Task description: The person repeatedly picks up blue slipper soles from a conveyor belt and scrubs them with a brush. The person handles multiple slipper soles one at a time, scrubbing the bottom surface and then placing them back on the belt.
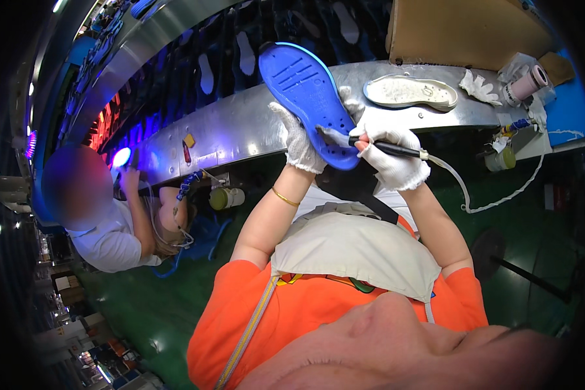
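Observation:
My left hand [300,146], in a white knit glove, grips a blue shoe sole [305,81] along its sides. The sole is tilted, its toe pointing away and its holed heel end towards me. A glue brush [404,151] with a black handle and a pale hose is held in my right hand [393,170]. That hand is gloved too, with bare fingertips showing. The brush tip lies over the sole's heel end; whether it touches cannot be made out. Just beyond my right hand, a white shoe sole [406,91] rests on the metal ledge [234,140].
Beyond the ledge, a dark conveyor [224,62] carries several soles. A cardboard box [465,32], loose glove [480,87] and pink roll [528,84] stand at the right. Jars [226,198] hang below the ledge. A co-worker [110,240] sits at left, holding a hosed tool.

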`<state>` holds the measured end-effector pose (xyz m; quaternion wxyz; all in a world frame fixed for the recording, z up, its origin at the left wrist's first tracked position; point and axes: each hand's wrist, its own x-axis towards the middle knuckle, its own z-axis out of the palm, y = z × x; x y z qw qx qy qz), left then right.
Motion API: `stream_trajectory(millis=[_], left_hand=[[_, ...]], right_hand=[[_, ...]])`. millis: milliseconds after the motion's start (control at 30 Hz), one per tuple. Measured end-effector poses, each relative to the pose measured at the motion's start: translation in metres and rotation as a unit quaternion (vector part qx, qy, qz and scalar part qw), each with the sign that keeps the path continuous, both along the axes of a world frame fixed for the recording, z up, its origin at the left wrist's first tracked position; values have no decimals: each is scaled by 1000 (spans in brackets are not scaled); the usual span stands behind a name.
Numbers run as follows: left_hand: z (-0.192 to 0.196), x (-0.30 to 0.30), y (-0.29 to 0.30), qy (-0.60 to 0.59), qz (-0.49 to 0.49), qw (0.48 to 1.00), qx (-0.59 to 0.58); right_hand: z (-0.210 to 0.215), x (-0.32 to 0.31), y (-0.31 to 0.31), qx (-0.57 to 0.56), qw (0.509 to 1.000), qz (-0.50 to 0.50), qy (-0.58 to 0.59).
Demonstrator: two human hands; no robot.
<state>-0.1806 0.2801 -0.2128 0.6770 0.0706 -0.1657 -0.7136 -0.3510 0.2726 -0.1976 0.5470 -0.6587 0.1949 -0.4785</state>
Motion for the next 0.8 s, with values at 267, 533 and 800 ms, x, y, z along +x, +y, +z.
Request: stream_trajectory(millis=[267, 533, 800], left_hand=[[8, 10, -17, -34, -14, 997, -64], [5, 29, -31, -174, -89, 976, -94], [28, 34, -36, -392, -83, 913, -79]], right_hand=[[9, -1, 2, 234, 970, -14, -55], [-12, -8, -7, 282, 957, 68, -2], [7, -12, -17, 77, 981, 102, 147]])
